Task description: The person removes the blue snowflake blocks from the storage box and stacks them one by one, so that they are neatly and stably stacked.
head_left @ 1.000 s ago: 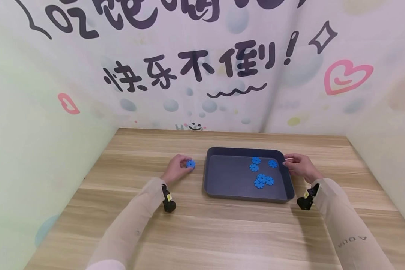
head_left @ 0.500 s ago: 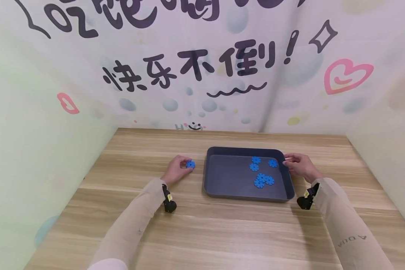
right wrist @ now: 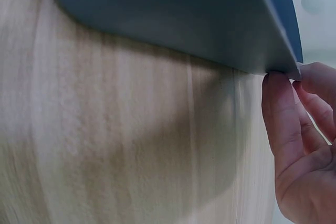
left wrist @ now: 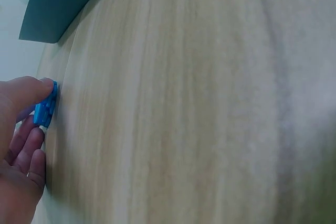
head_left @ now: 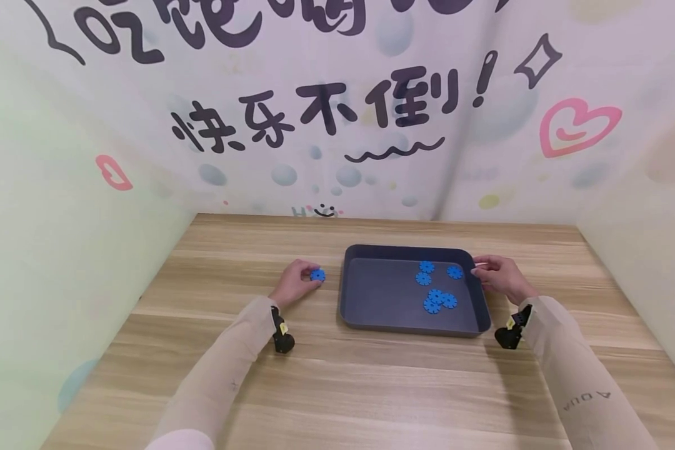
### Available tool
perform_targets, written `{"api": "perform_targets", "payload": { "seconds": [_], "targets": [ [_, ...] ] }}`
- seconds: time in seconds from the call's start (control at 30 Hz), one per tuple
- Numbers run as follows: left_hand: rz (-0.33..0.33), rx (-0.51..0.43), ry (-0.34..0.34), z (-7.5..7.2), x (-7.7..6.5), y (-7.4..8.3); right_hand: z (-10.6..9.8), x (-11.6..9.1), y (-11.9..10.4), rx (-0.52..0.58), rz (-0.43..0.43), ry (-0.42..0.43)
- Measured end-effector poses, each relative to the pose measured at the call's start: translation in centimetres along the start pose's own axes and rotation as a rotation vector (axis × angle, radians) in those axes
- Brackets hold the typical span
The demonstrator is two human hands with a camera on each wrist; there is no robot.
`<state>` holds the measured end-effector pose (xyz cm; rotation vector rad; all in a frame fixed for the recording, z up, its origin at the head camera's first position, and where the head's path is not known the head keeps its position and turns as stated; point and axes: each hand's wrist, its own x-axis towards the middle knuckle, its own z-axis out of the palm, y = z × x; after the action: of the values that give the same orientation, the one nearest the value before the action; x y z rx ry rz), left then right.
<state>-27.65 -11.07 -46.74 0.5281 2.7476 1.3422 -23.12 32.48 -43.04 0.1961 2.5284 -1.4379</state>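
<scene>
Left of the dark grey tray (head_left: pixel 379 294), my left hand (head_left: pixel 294 284) pinches a blue notched plastic disc (head_left: pixel 317 275) between thumb and fingers, close over the table. In the left wrist view the same blue disc (left wrist: pixel 46 107) shows nearly edge-on, partly covered by the thumb. My right hand (head_left: pixel 503 278) grips the tray's right rim, thumb at the top edge and fingers outside. The right wrist view shows the tray wall (right wrist: pixel 184 19) from outside, fingertips right at its rim. Several blue notched discs (head_left: pixel 435 297) lie flat in the tray's right half, some overlapping.
A wood-grain table (head_left: pixel 337 387) carries the tray. Behind it hangs a pale printed backdrop (head_left: pixel 315 175) with large dark lettering, and pale walls close in both sides. Black wrist cameras (head_left: pixel 283 340) sit below each hand.
</scene>
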Motion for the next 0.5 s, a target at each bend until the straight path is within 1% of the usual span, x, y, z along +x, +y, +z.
{"api": "perform_targets", "payload": {
  "seconds": [0.17,0.4,0.5],
  "targets": [
    [0.0,-0.003,-0.002,0.02,0.08,-0.21,-0.02,-0.04,0.03,0.004,-0.004,-0.002],
    [-0.038,-0.018,-0.045,-0.14,0.21,-0.34,-0.04,0.18,0.29,0.012,0.003,-0.003],
    [-0.045,-0.024,-0.062,-0.36,0.23,-0.16,-0.03,0.17,0.29,0.015,0.007,-0.002]
  ]
}}
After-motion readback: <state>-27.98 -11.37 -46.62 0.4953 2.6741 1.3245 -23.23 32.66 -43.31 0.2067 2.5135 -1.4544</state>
